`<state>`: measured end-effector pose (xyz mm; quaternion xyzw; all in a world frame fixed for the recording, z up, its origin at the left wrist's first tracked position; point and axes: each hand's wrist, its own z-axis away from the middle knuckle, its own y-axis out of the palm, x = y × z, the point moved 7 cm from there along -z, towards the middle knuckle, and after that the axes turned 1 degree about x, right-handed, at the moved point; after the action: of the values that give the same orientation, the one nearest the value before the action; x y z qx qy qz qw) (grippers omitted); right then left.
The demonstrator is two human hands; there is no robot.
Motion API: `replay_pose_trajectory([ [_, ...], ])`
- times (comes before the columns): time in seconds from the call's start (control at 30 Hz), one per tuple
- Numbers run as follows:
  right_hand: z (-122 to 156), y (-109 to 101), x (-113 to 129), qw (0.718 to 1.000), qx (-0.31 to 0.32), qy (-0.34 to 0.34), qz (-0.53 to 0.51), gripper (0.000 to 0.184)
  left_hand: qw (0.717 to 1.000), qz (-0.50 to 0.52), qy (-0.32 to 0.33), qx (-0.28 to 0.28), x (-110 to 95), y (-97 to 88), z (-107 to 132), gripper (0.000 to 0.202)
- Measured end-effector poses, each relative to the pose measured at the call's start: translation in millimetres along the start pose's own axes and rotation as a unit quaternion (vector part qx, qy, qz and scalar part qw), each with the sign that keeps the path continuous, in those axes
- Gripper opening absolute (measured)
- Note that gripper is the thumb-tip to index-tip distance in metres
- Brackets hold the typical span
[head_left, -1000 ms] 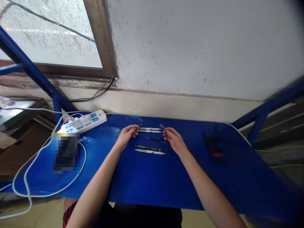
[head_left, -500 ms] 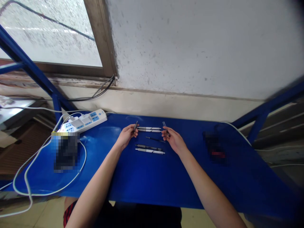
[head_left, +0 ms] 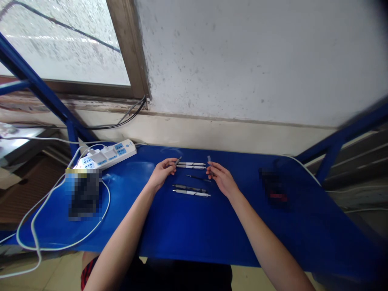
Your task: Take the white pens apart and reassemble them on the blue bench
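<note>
My left hand [head_left: 161, 172] pinches a small dark pen part [head_left: 177, 161] just above the blue table [head_left: 188, 226]. In my right hand [head_left: 221, 177] a short clear pen barrel [head_left: 209, 159] stands nearly upright between closed fingers. Between the two hands lie two white pens [head_left: 190, 165] side by side at the far edge. A thin dark refill [head_left: 197, 177] rests below them. Closer to me lie a dark pen [head_left: 189, 188] and a white pen [head_left: 191, 193], parallel to each other.
A white power strip [head_left: 106, 154] with blue sockets sits at the table's far left, white cables [head_left: 36, 226] looping from it. A blurred dark object [head_left: 83, 194] stands left, another blurred dark thing [head_left: 274, 190] right. Blue frame bars [head_left: 342, 137] flank the table; a wall rises behind.
Both hands stayed in place. The dark part in my left hand tilted upright, then back to slanting right. The clear barrel in my right hand turned from slanted to nearly upright.
</note>
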<state>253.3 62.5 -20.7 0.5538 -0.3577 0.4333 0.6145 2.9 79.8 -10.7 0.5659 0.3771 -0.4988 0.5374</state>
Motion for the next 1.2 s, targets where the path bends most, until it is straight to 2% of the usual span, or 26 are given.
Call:
replay_pose_trajectory([
  [0.23, 0.2, 1.0, 1.1, 1.000, 0.012, -0.007, 0.002, 0.028, 0.998, 0.035, -0.046, 0.000, 4.6, 1.9, 1.0, 0.037],
  [0.43, 0.9, 2.5, 1.8, 1.000, 0.016, -0.010, 0.016, 0.030, 0.997, 0.054, -0.054, -0.001, 6.0, 2.5, 1.9, 0.038],
  [0.7, -1.2, -4.7, 7.7, 0.994, -0.038, -0.065, 0.074, 0.028, 1.000, 0.002, 0.010, 0.006, -2.1, 1.1, 0.3, 0.044],
  [0.87, -1.7, -3.2, 6.0, 0.995, -0.029, -0.059, 0.069, 0.028, 1.000, -0.021, -0.002, 0.006, 1.5, 0.3, -0.7, 0.038],
  [0.97, -1.7, -2.7, 9.2, 0.993, -0.027, -0.081, 0.082, 0.025, 1.000, -0.013, 0.003, 0.012, -0.2, 2.9, 0.2, 0.033],
  [1.07, -0.4, -0.3, 14.4, 0.989, -0.018, -0.112, 0.098, 0.022, 0.999, -0.004, 0.029, 0.025, -7.4, 8.5, 2.8, 0.028],
  [1.2, 2.1, 4.1, 16.7, 0.988, -0.005, -0.115, 0.101, 0.022, 0.996, -0.041, 0.079, 0.015, -19.3, 12.4, 6.5, 0.024],
])
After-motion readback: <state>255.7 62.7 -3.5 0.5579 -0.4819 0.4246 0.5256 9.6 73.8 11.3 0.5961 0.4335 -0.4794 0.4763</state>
